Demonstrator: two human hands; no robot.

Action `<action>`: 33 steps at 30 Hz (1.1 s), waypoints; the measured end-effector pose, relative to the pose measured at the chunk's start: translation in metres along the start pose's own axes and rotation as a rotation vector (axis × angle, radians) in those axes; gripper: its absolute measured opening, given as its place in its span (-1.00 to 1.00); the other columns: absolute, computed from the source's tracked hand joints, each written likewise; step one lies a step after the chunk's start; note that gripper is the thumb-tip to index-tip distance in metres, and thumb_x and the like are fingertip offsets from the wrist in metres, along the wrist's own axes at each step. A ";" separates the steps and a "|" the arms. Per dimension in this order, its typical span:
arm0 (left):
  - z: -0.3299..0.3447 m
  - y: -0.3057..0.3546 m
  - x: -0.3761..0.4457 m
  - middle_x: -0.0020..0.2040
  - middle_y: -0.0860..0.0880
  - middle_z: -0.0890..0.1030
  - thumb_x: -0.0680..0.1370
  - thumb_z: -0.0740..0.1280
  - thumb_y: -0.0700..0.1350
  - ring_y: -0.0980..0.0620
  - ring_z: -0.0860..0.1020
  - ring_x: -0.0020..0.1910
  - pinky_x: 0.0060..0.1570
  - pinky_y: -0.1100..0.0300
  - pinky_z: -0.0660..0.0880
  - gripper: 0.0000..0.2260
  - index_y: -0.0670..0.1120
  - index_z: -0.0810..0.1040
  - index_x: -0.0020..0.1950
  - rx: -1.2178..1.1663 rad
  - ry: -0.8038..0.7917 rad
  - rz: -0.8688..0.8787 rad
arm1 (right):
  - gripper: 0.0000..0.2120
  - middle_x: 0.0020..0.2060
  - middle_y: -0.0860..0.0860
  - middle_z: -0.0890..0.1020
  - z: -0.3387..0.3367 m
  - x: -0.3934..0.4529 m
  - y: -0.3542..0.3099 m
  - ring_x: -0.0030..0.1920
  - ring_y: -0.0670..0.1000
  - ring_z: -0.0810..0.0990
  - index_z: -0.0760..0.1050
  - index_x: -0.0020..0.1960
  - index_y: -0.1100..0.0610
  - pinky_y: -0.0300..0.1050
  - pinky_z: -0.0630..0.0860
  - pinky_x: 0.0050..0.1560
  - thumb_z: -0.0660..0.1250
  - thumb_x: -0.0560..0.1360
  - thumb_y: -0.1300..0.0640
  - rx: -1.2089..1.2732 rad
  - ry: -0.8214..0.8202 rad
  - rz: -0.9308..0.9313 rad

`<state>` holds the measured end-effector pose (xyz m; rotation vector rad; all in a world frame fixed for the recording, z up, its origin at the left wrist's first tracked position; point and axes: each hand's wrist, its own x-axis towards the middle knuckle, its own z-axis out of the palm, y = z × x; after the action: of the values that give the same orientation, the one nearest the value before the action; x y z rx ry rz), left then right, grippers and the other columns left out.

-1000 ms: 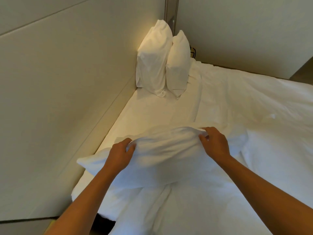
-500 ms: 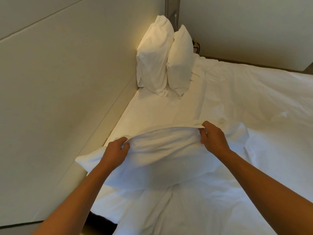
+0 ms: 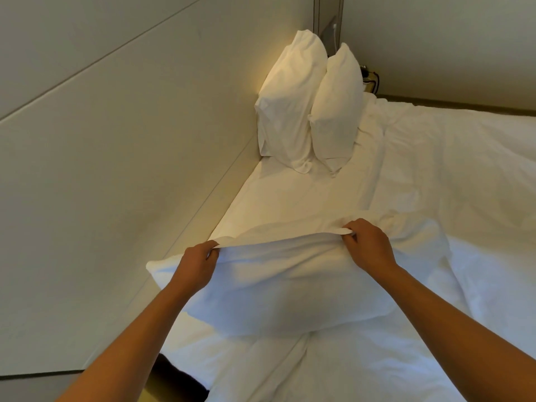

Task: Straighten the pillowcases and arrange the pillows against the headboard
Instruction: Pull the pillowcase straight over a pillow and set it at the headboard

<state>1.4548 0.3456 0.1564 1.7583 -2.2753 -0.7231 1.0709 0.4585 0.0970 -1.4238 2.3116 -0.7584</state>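
A white pillow [image 3: 278, 288] lies across the near part of the bed, its pillowcase pulled taut along the far edge. My left hand [image 3: 195, 265] pinches that edge on the left. My right hand [image 3: 367, 245] pinches it on the right. Two more white pillows stand upright in the far corner: a larger pillow [image 3: 288, 103] leans on the padded headboard [image 3: 121, 158], and a smaller pillow [image 3: 336, 105] leans against the larger one.
The headboard panel runs along the whole left side. A rumpled white duvet [image 3: 452, 175] covers the bed to the right. Cables and a socket [image 3: 369, 79] sit by the far wall behind the pillows. A dark gap [image 3: 174, 375] shows at the bed's near left corner.
Both hands have lifted and stretched the pillowcase's far edge, which is now taut between them. The pillow has risen slightly off the bed, and the view has tilted a little.
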 end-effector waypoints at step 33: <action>-0.153 -0.052 0.028 -0.33 -0.10 0.59 0.67 0.18 -0.15 -0.17 0.62 -0.30 -0.18 -0.11 0.54 -0.73 -0.12 0.55 -0.18 -0.119 0.386 -0.081 | -0.73 0.13 0.09 0.72 0.002 0.142 -0.238 0.11 0.13 0.66 0.66 0.24 0.11 -0.16 0.48 0.07 0.23 0.70 0.08 0.165 0.163 -0.230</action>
<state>1.5561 0.2684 0.2597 1.7630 -1.8796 -0.4699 1.1795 0.2446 0.2365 -1.6224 2.1619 -1.1428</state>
